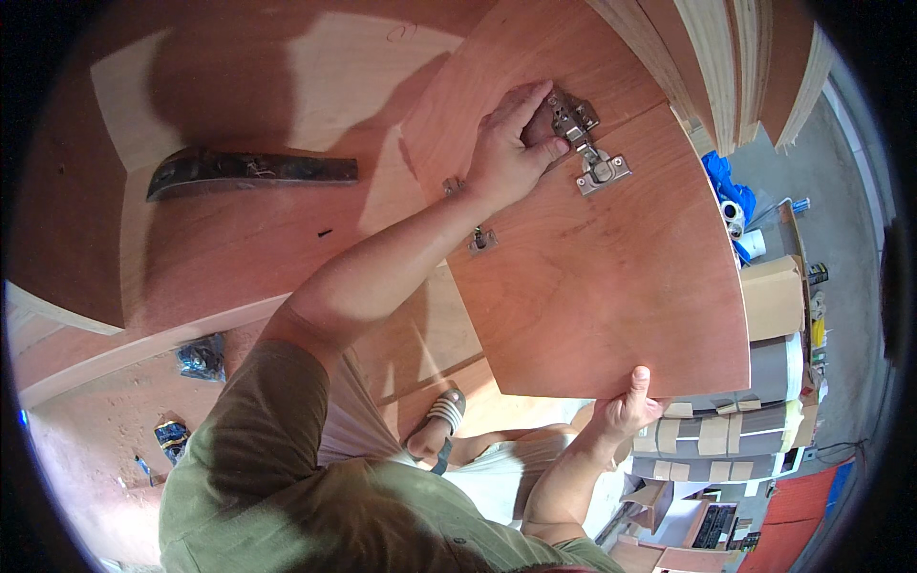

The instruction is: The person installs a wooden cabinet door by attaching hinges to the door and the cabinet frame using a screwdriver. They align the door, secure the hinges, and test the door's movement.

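Note:
A reddish-brown wooden door panel (pixel 611 286) stands in front of me, with a metal concealed hinge (pixel 602 170) screwed near its upper part. My left hand (pixel 511 158) reaches up to this hinge, its thumb and forefinger closed about the hinge arm; the other fingers are partly hidden. At the panel's lower edge, my right hand (pixel 626 409) grips the wood, thumb on the face I see and fingers hidden behind. A second hinge (pixel 482 241) sits lower left along the panel's side, partly covered by my left forearm.
Inside the wooden cabinet (pixel 229 258) lie a long dark curved object (pixel 253 174) and a small dark screw-like piece (pixel 325 232). A plastic bag (pixel 201 357) and a blue-black packet (pixel 172 439) lie at lower left. Stacked plywood edges (pixel 735 67), a cardboard box (pixel 772 296) and wrapped panels (pixel 716 435) stand right.

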Demonstrator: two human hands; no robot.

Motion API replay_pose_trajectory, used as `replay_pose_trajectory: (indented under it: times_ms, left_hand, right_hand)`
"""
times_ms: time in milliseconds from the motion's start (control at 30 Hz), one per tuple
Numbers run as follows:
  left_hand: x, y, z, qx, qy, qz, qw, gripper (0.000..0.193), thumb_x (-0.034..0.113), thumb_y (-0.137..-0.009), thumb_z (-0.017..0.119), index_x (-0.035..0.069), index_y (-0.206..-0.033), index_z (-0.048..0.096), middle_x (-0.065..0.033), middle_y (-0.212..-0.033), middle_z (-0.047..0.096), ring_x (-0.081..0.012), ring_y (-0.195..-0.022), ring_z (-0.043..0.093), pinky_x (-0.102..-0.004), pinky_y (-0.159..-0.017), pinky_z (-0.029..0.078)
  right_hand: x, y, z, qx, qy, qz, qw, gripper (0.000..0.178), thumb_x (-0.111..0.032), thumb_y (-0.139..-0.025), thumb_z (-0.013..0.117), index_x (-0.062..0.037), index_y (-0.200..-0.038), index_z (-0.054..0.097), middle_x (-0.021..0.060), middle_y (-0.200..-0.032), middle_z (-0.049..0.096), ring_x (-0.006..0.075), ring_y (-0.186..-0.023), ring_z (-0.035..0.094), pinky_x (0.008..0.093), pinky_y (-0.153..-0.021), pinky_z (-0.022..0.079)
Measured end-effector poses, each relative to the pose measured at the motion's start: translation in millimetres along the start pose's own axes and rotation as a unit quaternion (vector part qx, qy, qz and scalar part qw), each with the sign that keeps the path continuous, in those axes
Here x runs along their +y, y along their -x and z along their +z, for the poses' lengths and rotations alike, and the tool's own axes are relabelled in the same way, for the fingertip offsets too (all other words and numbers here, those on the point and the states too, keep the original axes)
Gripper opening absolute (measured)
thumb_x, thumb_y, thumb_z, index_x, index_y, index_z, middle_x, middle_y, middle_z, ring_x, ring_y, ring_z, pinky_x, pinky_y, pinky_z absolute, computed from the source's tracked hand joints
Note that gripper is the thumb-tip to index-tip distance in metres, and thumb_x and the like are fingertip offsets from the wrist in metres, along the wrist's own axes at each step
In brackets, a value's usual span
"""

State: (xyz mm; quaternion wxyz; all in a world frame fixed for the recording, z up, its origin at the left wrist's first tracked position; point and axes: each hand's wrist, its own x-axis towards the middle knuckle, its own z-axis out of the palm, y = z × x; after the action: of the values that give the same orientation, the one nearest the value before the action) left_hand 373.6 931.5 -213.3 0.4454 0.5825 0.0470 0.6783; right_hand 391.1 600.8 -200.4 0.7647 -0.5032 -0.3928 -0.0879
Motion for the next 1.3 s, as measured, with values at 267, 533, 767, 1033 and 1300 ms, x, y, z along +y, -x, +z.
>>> replay_pose_trajectory:
  times_ms: [267, 533, 767, 1033, 1300]
  left_hand:
    - [-12, 3, 1, 0.029, -0.015, -0.053, 0.998, 0.073, 0.022, -0.074, 0.078, 0.006, -0.137, 0.045, -0.0190, -0.135, 0.052, -0.0330, -0.121, 0.053, -0.0418, -0.105, 0.037]
    - [-4, 50, -44, -0.049, -0.089, -0.057, 0.993, 0.034, 0.018, -0.078, 0.073, 0.006, -0.109, 0.062, -0.0139, -0.112, 0.064, -0.0316, -0.103, 0.062, -0.0384, -0.088, 0.049]
    - [-34, 118, -115, -0.220, -0.277, -0.257, 0.899, 0.018, 0.023, -0.081, 0.068, 0.013, -0.096, 0.069, -0.0071, -0.091, 0.070, -0.0261, -0.094, 0.065, -0.0453, -0.088, 0.041]
    - [-33, 132, -103, -0.315, -0.301, -0.273, 0.858, 0.018, 0.034, -0.083, 0.066, 0.019, -0.093, 0.070, -0.0063, -0.083, 0.070, -0.0245, -0.089, 0.065, -0.0431, -0.091, 0.035]
    - [-38, 132, -92, -0.300, -0.315, -0.259, 0.863, 0.016, 0.031, -0.085, 0.064, 0.016, -0.090, 0.066, -0.0059, -0.082, 0.069, -0.0252, -0.087, 0.066, -0.0435, -0.088, 0.038]
  right_hand:
    - [0, -2, 6, 0.002, 0.021, -0.016, 1.000, 0.063, 0.004, -0.084, 0.065, -0.0052, -0.140, 0.038, 0.0172, -0.133, 0.050, 0.0281, -0.113, 0.056, 0.0426, -0.098, 0.051]
    - [-1, -2, 6, 0.015, 0.024, -0.008, 1.000, 0.064, 0.001, -0.082, 0.068, -0.0033, -0.139, 0.039, 0.0158, -0.131, 0.050, 0.0280, -0.115, 0.054, 0.0421, -0.099, 0.049]
    - [0, -2, -5, -0.007, 0.040, -0.003, 0.999, 0.052, 0.000, -0.084, 0.066, -0.0032, -0.132, 0.046, 0.0163, -0.125, 0.055, 0.0278, -0.107, 0.059, 0.0435, -0.094, 0.052]
    - [3, -2, -8, 0.005, 0.042, 0.000, 0.999, 0.061, -0.003, -0.082, 0.069, -0.0042, -0.138, 0.042, 0.0167, -0.129, 0.053, 0.0282, -0.112, 0.055, 0.0432, -0.096, 0.048]
    - [2, -1, -6, 0.018, 0.048, 0.000, 0.999, 0.064, -0.002, -0.082, 0.069, -0.0048, -0.139, 0.041, 0.0172, -0.131, 0.052, 0.0299, -0.114, 0.055, 0.0448, -0.097, 0.048]
